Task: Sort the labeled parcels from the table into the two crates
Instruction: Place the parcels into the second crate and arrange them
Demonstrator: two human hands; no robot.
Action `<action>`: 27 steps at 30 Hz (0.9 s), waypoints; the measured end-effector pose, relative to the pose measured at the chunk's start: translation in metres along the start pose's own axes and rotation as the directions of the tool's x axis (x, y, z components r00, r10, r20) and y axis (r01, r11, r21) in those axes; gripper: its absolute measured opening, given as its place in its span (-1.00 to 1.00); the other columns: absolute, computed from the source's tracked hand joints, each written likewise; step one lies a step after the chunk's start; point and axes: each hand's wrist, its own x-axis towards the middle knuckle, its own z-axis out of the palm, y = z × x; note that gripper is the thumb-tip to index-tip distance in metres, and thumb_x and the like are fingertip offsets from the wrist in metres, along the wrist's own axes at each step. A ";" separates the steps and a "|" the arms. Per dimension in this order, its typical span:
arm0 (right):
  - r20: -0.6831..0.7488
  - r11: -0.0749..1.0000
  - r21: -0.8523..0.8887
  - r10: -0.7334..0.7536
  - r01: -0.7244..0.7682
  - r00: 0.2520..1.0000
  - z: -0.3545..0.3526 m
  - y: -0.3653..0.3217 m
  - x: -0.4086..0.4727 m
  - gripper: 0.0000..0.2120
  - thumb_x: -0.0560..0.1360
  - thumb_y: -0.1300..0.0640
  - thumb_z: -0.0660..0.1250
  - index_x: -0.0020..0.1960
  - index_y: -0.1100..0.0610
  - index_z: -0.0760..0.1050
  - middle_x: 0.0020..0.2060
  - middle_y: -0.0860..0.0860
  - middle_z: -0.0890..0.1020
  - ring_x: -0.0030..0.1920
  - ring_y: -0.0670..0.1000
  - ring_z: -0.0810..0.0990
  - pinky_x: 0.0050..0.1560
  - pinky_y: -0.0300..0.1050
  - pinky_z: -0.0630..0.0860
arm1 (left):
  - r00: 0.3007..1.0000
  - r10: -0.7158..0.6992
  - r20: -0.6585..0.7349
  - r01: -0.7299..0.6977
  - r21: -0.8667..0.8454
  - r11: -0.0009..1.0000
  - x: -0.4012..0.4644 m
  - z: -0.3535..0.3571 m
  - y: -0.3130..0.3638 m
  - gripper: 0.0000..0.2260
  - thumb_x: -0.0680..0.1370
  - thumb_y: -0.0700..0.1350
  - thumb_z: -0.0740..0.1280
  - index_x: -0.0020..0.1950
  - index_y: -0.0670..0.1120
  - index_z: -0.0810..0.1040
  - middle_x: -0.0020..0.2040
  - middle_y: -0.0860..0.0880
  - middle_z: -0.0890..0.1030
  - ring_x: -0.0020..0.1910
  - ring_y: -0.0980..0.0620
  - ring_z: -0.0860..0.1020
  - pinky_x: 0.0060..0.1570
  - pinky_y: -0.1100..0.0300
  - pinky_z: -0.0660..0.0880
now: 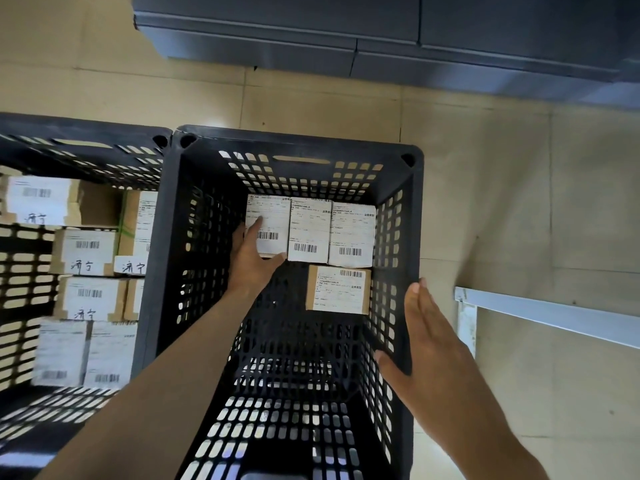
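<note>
While the left hand (251, 258) clasped the parcel (267, 225), fingers curled, it needed squaring against its neighbour (309, 233); the right hand (433, 344) lay flat on the crate (398, 341).

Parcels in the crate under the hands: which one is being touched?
The far-left parcel in the back row; the left hand holds its left end. The other three lie untouched.
</note>
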 end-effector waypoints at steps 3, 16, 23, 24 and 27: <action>-0.001 1.000 0.000 0.014 -0.014 1.000 -0.001 -0.005 0.000 -0.05 0.50 -0.43 -0.05 0.62 0.03 -0.43 0.62 -0.08 -0.33 0.64 -0.09 -0.19 0.56 -0.14 0.01 | 1.000 0.029 0.007 -0.029 0.276 0.961 -0.002 0.004 -0.002 -0.23 0.57 -0.06 0.51 0.66 0.21 0.16 0.67 -0.07 0.07 0.60 -0.14 0.21 0.44 -0.12 0.44; 0.077 0.997 -0.063 0.057 -0.052 0.995 -0.010 -0.011 0.002 0.04 0.46 -0.53 -0.08 0.58 0.06 -0.50 0.57 -0.04 -0.41 0.63 -0.06 -0.27 0.60 -0.08 -0.05 | 0.976 -0.119 0.182 -0.037 0.678 0.734 -0.002 -0.002 0.022 -0.26 0.66 0.01 0.30 0.64 0.36 -0.12 0.68 -0.02 -0.33 0.64 -0.37 -0.19 0.45 -0.37 0.31; 0.066 0.990 -0.120 0.079 -0.071 0.995 -0.006 -0.019 0.004 0.12 0.42 -0.57 -0.15 0.61 0.19 -0.41 0.63 0.12 -0.27 0.65 0.05 -0.16 0.59 -0.03 0.07 | 0.956 -0.166 0.240 -0.062 0.723 0.688 -0.006 -0.009 0.029 -0.16 0.62 -0.08 0.31 0.64 0.35 -0.21 0.68 0.05 -0.33 0.65 -0.33 -0.17 0.56 -0.34 0.13; 0.062 0.990 -0.125 0.079 -0.071 0.995 -0.006 -0.020 0.003 0.13 0.42 -0.58 -0.14 0.61 0.20 -0.40 0.64 0.13 -0.25 0.65 0.06 -0.14 0.58 -0.01 0.11 | 0.951 -0.173 0.256 -0.075 0.734 0.675 -0.007 -0.012 0.030 -0.15 0.62 -0.08 0.31 0.64 0.33 -0.23 0.68 0.05 -0.33 0.65 -0.31 -0.19 0.56 -0.33 0.14; 0.045 0.985 -0.154 0.084 -0.076 0.995 -0.006 -0.022 0.002 0.14 0.42 -0.58 -0.09 0.62 0.23 -0.35 0.64 0.16 -0.21 0.66 0.10 -0.09 0.56 0.02 0.20 | 0.943 -0.166 0.289 -0.145 0.803 0.578 -0.018 -0.019 0.035 -0.12 0.64 -0.05 0.30 0.65 0.20 -0.35 0.68 0.02 -0.32 0.66 -0.20 -0.25 0.59 -0.30 0.02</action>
